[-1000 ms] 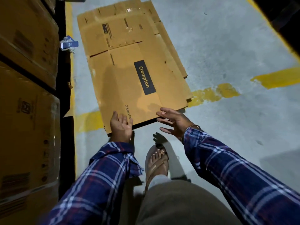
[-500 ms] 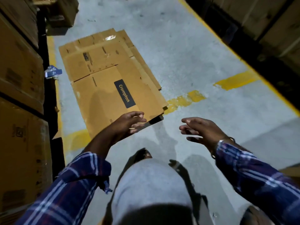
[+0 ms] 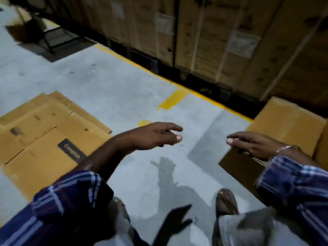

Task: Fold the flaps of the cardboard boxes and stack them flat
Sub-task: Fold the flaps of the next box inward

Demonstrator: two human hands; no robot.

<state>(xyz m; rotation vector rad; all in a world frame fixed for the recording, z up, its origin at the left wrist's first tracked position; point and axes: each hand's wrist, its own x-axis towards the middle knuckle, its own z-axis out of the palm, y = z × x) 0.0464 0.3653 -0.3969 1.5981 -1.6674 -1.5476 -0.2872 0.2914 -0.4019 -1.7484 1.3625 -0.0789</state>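
- The person stands on a grey floor and looks down at both hands.
- The left hand is out in the air over the floor. Its fingers are straight and loose, and it holds nothing.
- The right hand is out too, with the fingers spread a little. It holds nothing. It is just above the near edge of a cardboard box on the right, and I cannot tell if it touches it.
- That box is still standing up, with a dark flap hanging at its near side.
- On the left, a pile of flat boxes lies on the floor. The top one has a dark label with light letters on it.
- The flat pile and the standing box are well apart, with bare floor between them.
- Yellow lines are painted on the floor.
- Behind the long line there is a wall of big brown boxes stacked high.
- The person wears a blue checked shirt with the sleeves pushed up, and a thin bracelet on the right wrist.
- A foot in a sandal shows near the bottom, and the shadow of an arm falls on the floor.
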